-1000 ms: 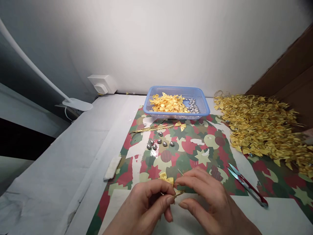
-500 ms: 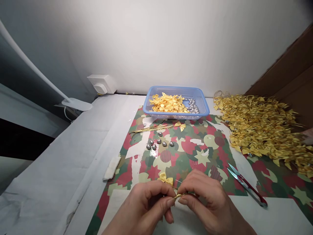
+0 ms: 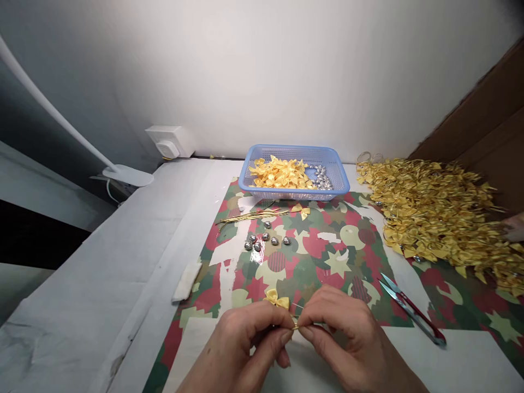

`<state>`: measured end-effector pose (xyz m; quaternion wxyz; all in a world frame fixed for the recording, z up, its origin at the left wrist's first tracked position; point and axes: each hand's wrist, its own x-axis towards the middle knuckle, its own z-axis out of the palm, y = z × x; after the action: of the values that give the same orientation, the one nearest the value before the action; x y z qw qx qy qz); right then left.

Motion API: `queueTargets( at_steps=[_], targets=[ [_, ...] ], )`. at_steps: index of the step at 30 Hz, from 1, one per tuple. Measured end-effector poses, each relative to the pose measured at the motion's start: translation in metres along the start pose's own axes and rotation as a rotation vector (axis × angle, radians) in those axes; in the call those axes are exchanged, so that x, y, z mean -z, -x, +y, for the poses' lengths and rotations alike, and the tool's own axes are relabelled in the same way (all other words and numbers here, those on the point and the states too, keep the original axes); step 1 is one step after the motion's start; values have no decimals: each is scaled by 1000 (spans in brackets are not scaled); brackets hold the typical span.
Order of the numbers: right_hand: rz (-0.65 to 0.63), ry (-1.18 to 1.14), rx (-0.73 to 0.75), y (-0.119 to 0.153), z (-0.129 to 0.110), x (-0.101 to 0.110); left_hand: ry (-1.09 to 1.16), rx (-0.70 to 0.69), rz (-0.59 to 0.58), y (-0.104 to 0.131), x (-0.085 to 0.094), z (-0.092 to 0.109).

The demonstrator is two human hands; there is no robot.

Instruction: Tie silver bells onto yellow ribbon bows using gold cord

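Observation:
My left hand (image 3: 257, 341) and my right hand (image 3: 341, 333) meet low in the middle of the head view. Both are closed in a pinch on a short stretch of gold cord (image 3: 295, 327) between their fingertips. Just beyond my left fingers is a yellow satin bow (image 3: 277, 298); whether it is joined to the cord I cannot tell. A thin, pale, needle-like line (image 3: 298, 305) sticks out by my right index finger. Most of the cord is hidden by my fingers.
A blue basket (image 3: 295, 194) holds yellow bows and silver bells. Before it lie gold cords (image 3: 254, 216), one bow (image 3: 302, 211) and several bells (image 3: 266, 236). Red-handled thread snips (image 3: 413, 311) lie right, below a heap of corded bows (image 3: 442, 213). Another person's hand (image 3: 513, 226) touches the heap's right edge.
My right fingertips have shifted slightly left, closer to my left ones, and less cord shows between them. The bow and the things on the table stay put.

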<state>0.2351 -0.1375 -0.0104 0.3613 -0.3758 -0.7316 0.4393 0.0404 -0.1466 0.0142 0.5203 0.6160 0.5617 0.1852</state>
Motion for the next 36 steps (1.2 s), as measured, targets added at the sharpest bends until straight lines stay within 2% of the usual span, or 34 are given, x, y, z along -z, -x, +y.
queueTargets(
  at_steps=[5,8,13,18,22,27,30,36],
  targets=[
    [45,-33,-33,2,4,-3,123,14,0,3,1,-2],
    [33,-48,-40,3,6,-5,85,9,4,3,1,-4],
    [59,-48,-75,5,6,-8,-69,-140,33,0,0,-12],
    [57,18,-79,5,6,-5,-104,-230,94,-2,-1,-12],
    [6,72,-67,4,5,-2,-113,-265,110,0,-2,-13],
    [21,69,-66,5,5,-3,-117,-311,125,2,-4,-15],
    [72,41,-63,6,6,-5,-128,-338,136,0,-4,-12],
    [45,59,-78,6,7,-4,-149,-383,142,-2,-3,-8]
  ],
)
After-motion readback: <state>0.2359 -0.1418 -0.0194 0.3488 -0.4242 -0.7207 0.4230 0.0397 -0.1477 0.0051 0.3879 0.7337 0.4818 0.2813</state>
